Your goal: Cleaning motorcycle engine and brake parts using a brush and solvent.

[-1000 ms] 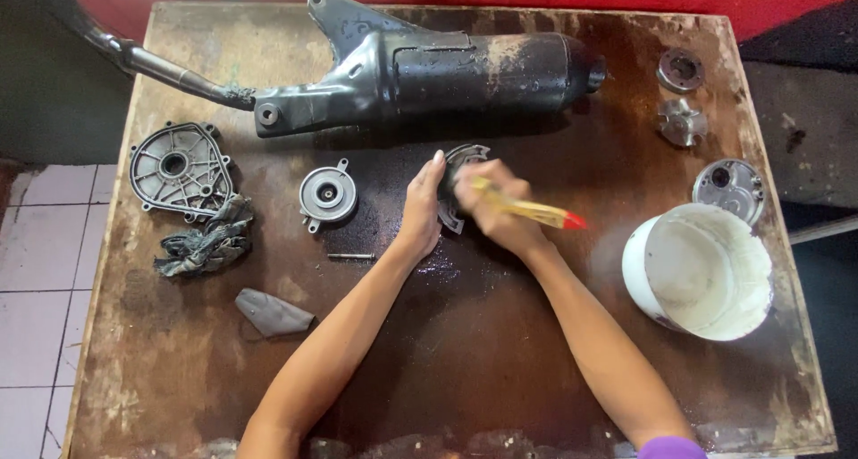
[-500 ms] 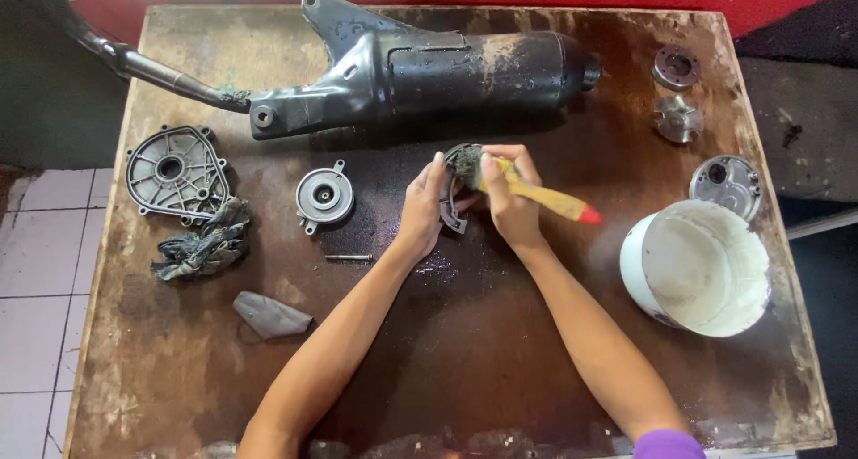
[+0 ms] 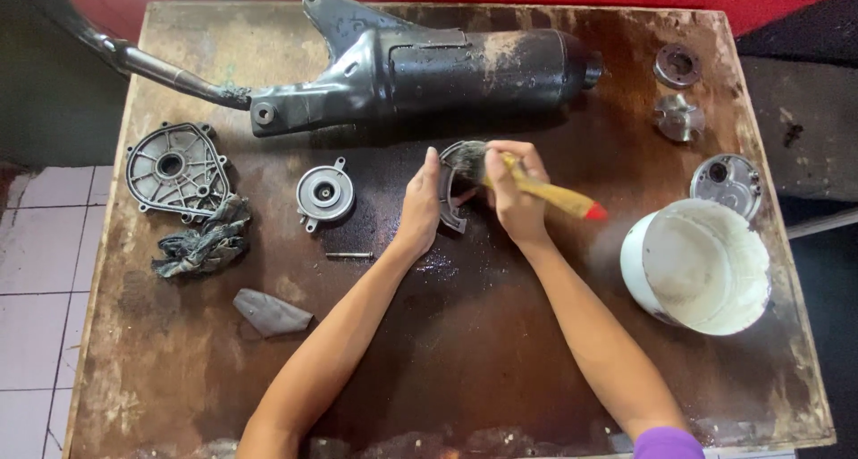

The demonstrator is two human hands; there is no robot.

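I see no packages, labels, signs or screens anywhere on the surface point(image 3: 500, 352) in front of me.

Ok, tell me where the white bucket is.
In the head view the white bucket stands on the wooden table to the person's right, beyond the right hand, just below a round grey metal cover.

On the table point(image 3: 447, 370), the exhaust pipe point(image 3: 429, 70) lies behind the hands, bucket point(image 3: 697, 267) right, engine cover point(image 3: 174, 168) left.

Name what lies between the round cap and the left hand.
Bare wet tabletop only, between round cap and left hand; a bolt lies lower, in the head view.
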